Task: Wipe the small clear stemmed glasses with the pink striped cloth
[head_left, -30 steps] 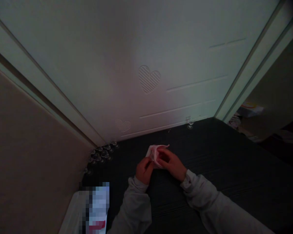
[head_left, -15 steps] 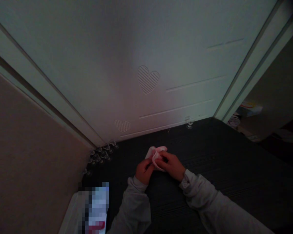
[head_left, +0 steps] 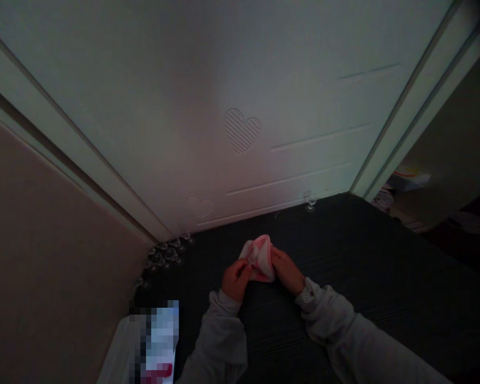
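Note:
A pink and white cloth [head_left: 266, 256] is bunched up between my two hands, above the dark tabletop [head_left: 344, 256]. My left hand [head_left: 237, 280] pinches at its near left side, fingertips inside the folds. A small pale, shiny shape shows by those fingertips, too dim to name. Wrapped around the cloth's right side is my right hand [head_left: 288, 271], closed, its fingertips hidden behind the fabric. Beyond the hands, a small clear stemmed glass [head_left: 311, 202] stands by the panel at the back right. Several similar small glasses [head_left: 170, 255] are clustered at the back left corner.
A white panel [head_left: 164, 106] with grooved hearts rises along the table's back edge. The left side is bounded by a wall [head_left: 44, 256]. A pixelated bright object [head_left: 162, 336] lies at the lower left. Past the right edge, a box [head_left: 410, 178] sits in shadow.
The cloth has opened out and its upper edge stands higher. My right hand has shifted slightly right, from the middle of the folds to the cloth's outer side. My left hand stays nearly still.

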Available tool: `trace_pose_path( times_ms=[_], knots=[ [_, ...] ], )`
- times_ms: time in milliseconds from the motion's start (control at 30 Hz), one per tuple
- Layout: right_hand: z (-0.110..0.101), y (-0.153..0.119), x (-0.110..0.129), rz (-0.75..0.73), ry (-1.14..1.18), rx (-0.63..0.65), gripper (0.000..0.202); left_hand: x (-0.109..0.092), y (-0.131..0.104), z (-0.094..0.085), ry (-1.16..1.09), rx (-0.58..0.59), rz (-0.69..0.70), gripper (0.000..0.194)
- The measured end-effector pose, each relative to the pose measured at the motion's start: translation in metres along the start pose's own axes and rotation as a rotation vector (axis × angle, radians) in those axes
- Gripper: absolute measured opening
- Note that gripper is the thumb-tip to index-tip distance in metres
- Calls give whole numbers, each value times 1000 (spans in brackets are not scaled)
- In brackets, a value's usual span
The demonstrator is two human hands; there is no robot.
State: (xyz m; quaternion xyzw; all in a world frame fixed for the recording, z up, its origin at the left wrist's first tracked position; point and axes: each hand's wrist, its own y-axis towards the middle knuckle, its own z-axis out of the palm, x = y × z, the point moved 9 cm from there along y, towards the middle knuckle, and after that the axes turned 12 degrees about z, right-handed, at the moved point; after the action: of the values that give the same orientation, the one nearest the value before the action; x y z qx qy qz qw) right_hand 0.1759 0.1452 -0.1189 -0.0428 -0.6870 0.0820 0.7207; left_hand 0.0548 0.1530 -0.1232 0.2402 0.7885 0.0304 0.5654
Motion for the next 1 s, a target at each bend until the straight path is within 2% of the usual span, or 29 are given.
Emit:
trace_pose_path(
  times_ms=[133, 267, 400, 600, 800, 1000],
  knots=[
    [6, -2, 0, -52, -93, 28, 20, 3, -1, 0, -48, -19, -26, 16],
    [8, -3, -2, -67, -258, 24, 26, -1, -1, 3, -63, 10, -3, 17],
    [5, -3, 0, -71, -312, -14, 33, -4, 0, 4, -32, 36, 14, 18],
    [5, -4, -2, -28, -238, -20, 30, -2, 0, 1, -14, 21, 9, 21],
    [11, -1, -10, 95, -67, 102, 15, 0, 0, 1, -42, 19, 9, 20],
    [12, 0, -13, 105, -60, 149, 14, -2, 0, 1, -56, 33, 17, 17]
  ],
)
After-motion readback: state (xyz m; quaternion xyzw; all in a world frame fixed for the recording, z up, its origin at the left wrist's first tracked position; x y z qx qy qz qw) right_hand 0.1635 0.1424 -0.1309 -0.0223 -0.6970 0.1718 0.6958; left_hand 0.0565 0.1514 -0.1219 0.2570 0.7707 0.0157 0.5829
